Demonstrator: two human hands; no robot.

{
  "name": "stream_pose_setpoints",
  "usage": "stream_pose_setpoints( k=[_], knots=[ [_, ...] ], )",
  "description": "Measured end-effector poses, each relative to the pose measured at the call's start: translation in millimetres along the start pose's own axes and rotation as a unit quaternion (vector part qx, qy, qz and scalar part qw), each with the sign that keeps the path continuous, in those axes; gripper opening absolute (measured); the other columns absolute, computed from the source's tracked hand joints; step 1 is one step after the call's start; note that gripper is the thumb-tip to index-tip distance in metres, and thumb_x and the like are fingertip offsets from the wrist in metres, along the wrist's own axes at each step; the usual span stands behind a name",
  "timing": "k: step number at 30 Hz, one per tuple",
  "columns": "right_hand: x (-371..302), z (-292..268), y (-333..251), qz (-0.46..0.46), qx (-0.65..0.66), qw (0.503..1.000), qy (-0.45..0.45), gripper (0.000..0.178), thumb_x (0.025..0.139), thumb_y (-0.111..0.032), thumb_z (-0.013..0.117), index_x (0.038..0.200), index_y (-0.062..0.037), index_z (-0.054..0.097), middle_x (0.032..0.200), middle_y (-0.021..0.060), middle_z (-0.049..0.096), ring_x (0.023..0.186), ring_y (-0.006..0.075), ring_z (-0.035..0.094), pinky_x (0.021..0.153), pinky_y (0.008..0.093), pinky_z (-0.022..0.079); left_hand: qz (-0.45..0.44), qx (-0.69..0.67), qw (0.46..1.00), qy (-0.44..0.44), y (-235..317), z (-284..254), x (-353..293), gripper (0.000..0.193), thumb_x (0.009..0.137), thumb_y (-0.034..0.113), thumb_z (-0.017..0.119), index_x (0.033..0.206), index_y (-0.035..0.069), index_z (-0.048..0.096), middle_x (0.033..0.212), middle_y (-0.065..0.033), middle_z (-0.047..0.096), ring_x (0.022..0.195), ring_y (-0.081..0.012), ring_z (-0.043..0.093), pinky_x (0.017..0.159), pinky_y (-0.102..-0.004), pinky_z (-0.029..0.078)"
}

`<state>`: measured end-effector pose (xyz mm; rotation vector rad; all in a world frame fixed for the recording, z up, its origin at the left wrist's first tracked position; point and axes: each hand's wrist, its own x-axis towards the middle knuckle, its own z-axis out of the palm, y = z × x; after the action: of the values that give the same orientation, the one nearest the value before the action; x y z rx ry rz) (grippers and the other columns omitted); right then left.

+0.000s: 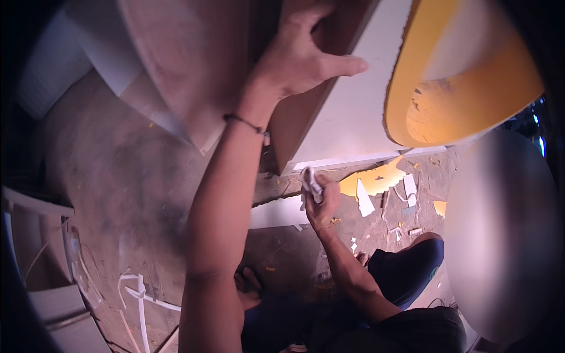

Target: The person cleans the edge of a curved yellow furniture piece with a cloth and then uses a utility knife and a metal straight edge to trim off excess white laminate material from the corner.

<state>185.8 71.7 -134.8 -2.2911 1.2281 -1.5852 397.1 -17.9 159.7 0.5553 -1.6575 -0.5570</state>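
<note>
My left hand (297, 59) reaches up to the tall board piece with a brown edge (318, 112) and a white face (353, 106). Its thumb stretches out over the white face, well apart from the fingers, whose tips are hidden near the upper edge of the view. A dark cord circles that wrist. Lower down, near the bottom corner of the same piece, my right hand (326, 203) is closed round a crumpled whitish cloth (311, 181), part of which sticks out above the fingers.
A curled yellow sheet (412, 117) leans at the upper right. Yellow and white scraps (376, 179) litter the floor beside a white strip (276, 213). Pale panels (182, 53) stand at upper left. White bands (141, 306) and a frame-like piece (41, 206) are at lower left.
</note>
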Motion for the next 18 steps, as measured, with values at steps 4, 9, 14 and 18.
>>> stream_pose_setpoints(
  k=[4, 9, 14, 18],
  knots=[
    [52, 14, -31, 0.015, 0.031, 0.997, 0.067, 0.048, 0.071, 0.003, 0.085, 0.115, -0.0041, 0.068, 0.111, 0.0157, 0.072, 0.096, 0.0352, 0.068, 0.083, 0.0438, 0.053, -0.013, 0.046, 0.998, 0.031, 0, 2, -13, 0.075, 0.077, 0.009, 0.089, 0.142, -0.004, 0.053, 0.133, -0.0130, 0.064, 0.124, -0.0223, 0.061, 0.110, -0.0359, 0.048],
    [38, 24, 10, 0.077, 0.043, 0.983, 0.162, 0.042, 0.074, 0.004, 0.080, 0.113, -0.0009, 0.067, 0.108, 0.0179, 0.070, 0.096, 0.0363, 0.068, 0.085, 0.0434, 0.054, -0.119, 0.113, 0.987, 0.002, -14, 5, -33, 0.075, 0.074, 0.004, 0.090, 0.138, -0.005, 0.051, 0.129, -0.0147, 0.065, 0.120, -0.0227, 0.063, 0.106, -0.0378, 0.050],
    [57, -9, 108, 0.306, 0.147, 0.885, 0.318, 0.032, 0.090, -0.001, 0.073, 0.117, 0.0057, 0.058, 0.104, 0.0139, 0.068, 0.089, 0.0191, 0.067, 0.077, 0.0319, 0.057, -0.083, 0.097, 0.991, 0.028, -11, 18, -34, 0.073, 0.075, 0.007, 0.091, 0.135, -0.010, 0.053, 0.120, -0.0164, 0.070, 0.117, -0.0220, 0.067, 0.101, -0.0359, 0.054],
    [52, -2, 118, 0.296, 0.103, 0.895, 0.318, 0.033, 0.092, 0.000, 0.074, 0.119, 0.0071, 0.056, 0.104, 0.0119, 0.067, 0.088, 0.0152, 0.066, 0.075, 0.0281, 0.058, -0.230, 0.114, 0.966, 0.041, -7, 14, -43, 0.072, 0.071, -0.001, 0.091, 0.130, -0.009, 0.051, 0.121, -0.0181, 0.067, 0.109, -0.0223, 0.068, 0.100, -0.0362, 0.055]
  ],
)
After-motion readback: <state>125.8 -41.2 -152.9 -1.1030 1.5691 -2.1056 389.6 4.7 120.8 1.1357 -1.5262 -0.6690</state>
